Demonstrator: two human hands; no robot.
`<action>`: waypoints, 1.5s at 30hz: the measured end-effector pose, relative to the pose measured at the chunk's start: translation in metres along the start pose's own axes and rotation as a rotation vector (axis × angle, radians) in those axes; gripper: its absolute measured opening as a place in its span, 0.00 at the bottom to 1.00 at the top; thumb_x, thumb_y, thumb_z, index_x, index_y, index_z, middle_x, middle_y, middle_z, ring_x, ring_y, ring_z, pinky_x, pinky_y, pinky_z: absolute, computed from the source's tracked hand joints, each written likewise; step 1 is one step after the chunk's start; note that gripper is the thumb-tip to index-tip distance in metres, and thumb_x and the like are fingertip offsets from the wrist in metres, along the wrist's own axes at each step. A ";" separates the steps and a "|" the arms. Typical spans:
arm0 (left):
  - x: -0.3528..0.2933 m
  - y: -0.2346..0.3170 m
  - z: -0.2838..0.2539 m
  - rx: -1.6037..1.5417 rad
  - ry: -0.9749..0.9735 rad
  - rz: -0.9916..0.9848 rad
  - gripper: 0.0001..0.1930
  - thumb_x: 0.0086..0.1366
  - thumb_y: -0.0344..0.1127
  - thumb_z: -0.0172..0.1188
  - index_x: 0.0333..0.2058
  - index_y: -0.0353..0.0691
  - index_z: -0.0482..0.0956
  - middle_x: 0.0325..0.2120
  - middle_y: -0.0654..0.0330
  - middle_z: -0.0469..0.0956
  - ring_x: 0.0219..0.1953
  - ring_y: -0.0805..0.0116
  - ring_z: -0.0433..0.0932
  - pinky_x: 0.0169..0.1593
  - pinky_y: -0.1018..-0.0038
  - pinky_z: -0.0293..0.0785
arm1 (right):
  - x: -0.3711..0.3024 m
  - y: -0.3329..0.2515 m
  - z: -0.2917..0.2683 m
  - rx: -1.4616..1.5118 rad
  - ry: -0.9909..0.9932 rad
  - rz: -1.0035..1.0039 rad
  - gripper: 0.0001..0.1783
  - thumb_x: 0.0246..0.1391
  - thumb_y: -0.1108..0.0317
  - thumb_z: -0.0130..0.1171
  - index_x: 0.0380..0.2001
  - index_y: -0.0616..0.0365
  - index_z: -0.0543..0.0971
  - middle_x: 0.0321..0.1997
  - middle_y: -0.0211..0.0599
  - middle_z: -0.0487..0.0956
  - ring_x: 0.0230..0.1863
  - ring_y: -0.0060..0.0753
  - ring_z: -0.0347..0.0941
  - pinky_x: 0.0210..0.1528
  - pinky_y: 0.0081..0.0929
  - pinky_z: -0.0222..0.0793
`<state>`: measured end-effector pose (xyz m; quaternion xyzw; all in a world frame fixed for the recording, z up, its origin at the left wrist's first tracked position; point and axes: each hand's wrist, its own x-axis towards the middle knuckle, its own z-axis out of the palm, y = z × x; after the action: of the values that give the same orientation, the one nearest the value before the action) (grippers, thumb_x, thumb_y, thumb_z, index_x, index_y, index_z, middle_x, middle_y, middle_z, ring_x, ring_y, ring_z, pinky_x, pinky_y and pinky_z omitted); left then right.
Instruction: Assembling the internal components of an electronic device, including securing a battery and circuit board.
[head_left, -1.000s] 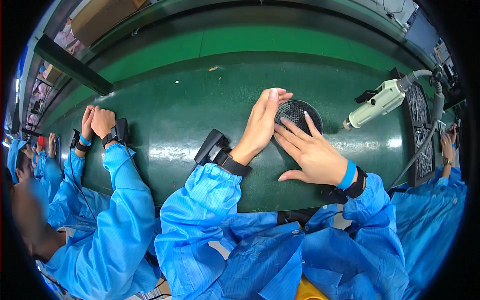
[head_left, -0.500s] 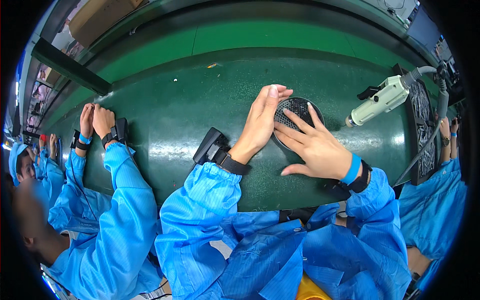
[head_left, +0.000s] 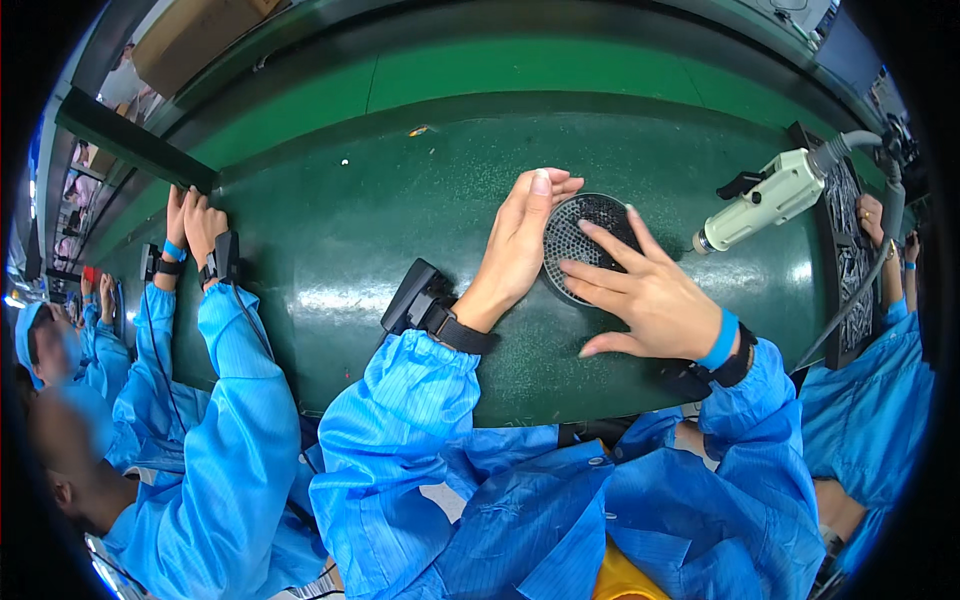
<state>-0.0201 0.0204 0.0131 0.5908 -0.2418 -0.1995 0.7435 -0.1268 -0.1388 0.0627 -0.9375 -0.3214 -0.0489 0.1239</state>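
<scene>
A round, dark tray [head_left: 568, 238] with a grid of small holes and a thin rim lies on the green bench. The dark bits over part of its face are too small to name. Against its left rim rests the edge of my left hand [head_left: 513, 240], fingers stretched out and holding nothing. My right hand [head_left: 655, 300] lies over the tray's right side with fingers spread, the tips at its surface. That hand hides the tray's lower right part; whether the fingertips press on it I cannot tell.
A pale green electric screwdriver [head_left: 765, 200] on a grey cable hangs right of the tray. Beyond it, a black compartment tray [head_left: 850, 270] holds long metal parts. A co-worker's hands [head_left: 197, 220] are at the left, beside a dark post [head_left: 130, 140]. Another person's arm shows at the right.
My right hand has shifted a little to the right, uncovering more of the tray. My left hand stays by the rim. The co-worker's hands at the left have moved slightly.
</scene>
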 end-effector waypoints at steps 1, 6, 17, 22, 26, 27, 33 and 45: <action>0.000 0.000 0.001 -0.004 0.000 0.001 0.29 0.72 0.54 0.30 0.51 0.30 0.63 0.52 0.46 0.69 0.57 0.59 0.66 0.62 0.65 0.59 | -0.007 0.001 -0.005 -0.008 -0.016 0.008 0.33 0.42 0.40 0.61 0.40 0.59 0.80 0.53 0.34 0.75 0.66 0.47 0.56 0.66 0.64 0.42; 0.000 0.000 0.003 0.001 -0.006 -0.011 0.29 0.72 0.54 0.30 0.51 0.30 0.63 0.51 0.45 0.69 0.57 0.59 0.67 0.62 0.65 0.59 | -0.009 0.009 -0.018 -0.039 -0.010 0.058 0.31 0.41 0.42 0.62 0.38 0.59 0.80 0.51 0.33 0.76 0.66 0.46 0.56 0.66 0.63 0.42; -0.002 0.001 0.004 0.004 0.007 -0.005 0.29 0.72 0.53 0.30 0.51 0.31 0.63 0.51 0.46 0.69 0.57 0.60 0.67 0.62 0.66 0.60 | 0.011 0.003 0.004 -0.072 0.001 0.027 0.38 0.44 0.38 0.58 0.48 0.61 0.75 0.55 0.38 0.72 0.66 0.50 0.54 0.64 0.67 0.42; -0.003 0.000 0.002 -0.018 0.017 -0.018 0.28 0.72 0.53 0.30 0.51 0.31 0.64 0.51 0.46 0.70 0.57 0.60 0.67 0.62 0.66 0.60 | 0.019 0.009 0.009 -0.112 0.050 0.102 0.39 0.44 0.39 0.58 0.48 0.62 0.75 0.54 0.38 0.73 0.65 0.48 0.56 0.65 0.66 0.39; -0.004 0.000 0.000 -0.021 0.027 -0.020 0.28 0.72 0.53 0.31 0.52 0.31 0.64 0.51 0.47 0.70 0.57 0.60 0.67 0.62 0.67 0.60 | 0.006 0.011 0.001 -0.155 0.092 0.217 0.38 0.43 0.39 0.59 0.46 0.63 0.76 0.55 0.38 0.73 0.65 0.48 0.56 0.65 0.65 0.38; -0.002 -0.002 0.001 -0.022 0.021 -0.016 0.28 0.72 0.53 0.31 0.51 0.31 0.64 0.51 0.47 0.70 0.57 0.60 0.67 0.62 0.67 0.60 | 0.005 0.009 -0.001 -0.162 0.100 0.194 0.37 0.43 0.39 0.58 0.45 0.63 0.77 0.54 0.39 0.73 0.65 0.50 0.57 0.65 0.66 0.39; -0.002 -0.003 0.001 -0.009 0.016 -0.003 0.27 0.72 0.52 0.30 0.51 0.32 0.64 0.52 0.47 0.69 0.58 0.62 0.66 0.63 0.67 0.58 | 0.023 -0.001 0.014 -0.084 0.098 0.086 0.34 0.47 0.41 0.57 0.45 0.62 0.77 0.51 0.37 0.74 0.64 0.48 0.57 0.65 0.66 0.39; -0.002 -0.003 0.002 -0.027 0.036 -0.009 0.28 0.72 0.53 0.32 0.51 0.31 0.64 0.51 0.45 0.70 0.56 0.60 0.67 0.61 0.67 0.61 | 0.029 0.001 0.010 -0.103 0.083 0.099 0.29 0.47 0.45 0.58 0.43 0.59 0.77 0.51 0.33 0.74 0.62 0.46 0.58 0.65 0.63 0.43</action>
<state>-0.0225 0.0194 0.0098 0.5853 -0.2232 -0.1953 0.7547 -0.1033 -0.1201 0.0580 -0.9546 -0.2663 -0.0981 0.0908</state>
